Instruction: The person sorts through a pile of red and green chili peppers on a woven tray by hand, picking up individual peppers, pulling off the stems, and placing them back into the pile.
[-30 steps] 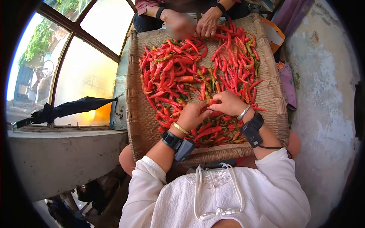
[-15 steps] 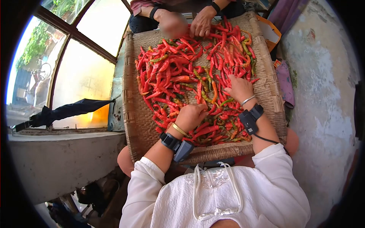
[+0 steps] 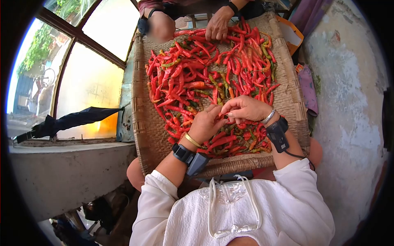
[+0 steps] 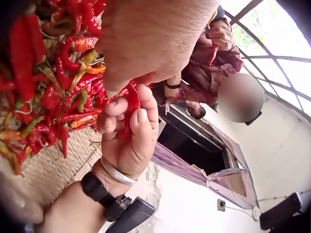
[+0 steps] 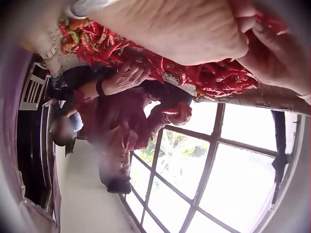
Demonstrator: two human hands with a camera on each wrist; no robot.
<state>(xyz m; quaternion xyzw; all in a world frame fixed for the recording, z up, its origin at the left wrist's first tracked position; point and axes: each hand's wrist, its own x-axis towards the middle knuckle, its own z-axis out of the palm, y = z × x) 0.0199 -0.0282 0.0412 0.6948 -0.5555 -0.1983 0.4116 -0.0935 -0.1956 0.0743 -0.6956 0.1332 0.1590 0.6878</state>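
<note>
In the head view, my left hand and right hand meet over a heap of red chili peppers. The left wrist view shows a glossy red chili pepper between the thumb and curled fingers of my right hand. Its upper end runs to the fingertips of my left hand, which pinch there; those fingertips are partly hidden. Below both hands lie more red peppers, with some green and orange ones among them, on a woven tray.
Across the tray, another person's hand rests at the peppers; their other hand holds a red pepper. A folded black umbrella leans by the window at left. A bare wall stands at right.
My right hand left the left hand, reached to the peppers at right, then came back to the left hand. The other person's hand at left shifted further left.
</note>
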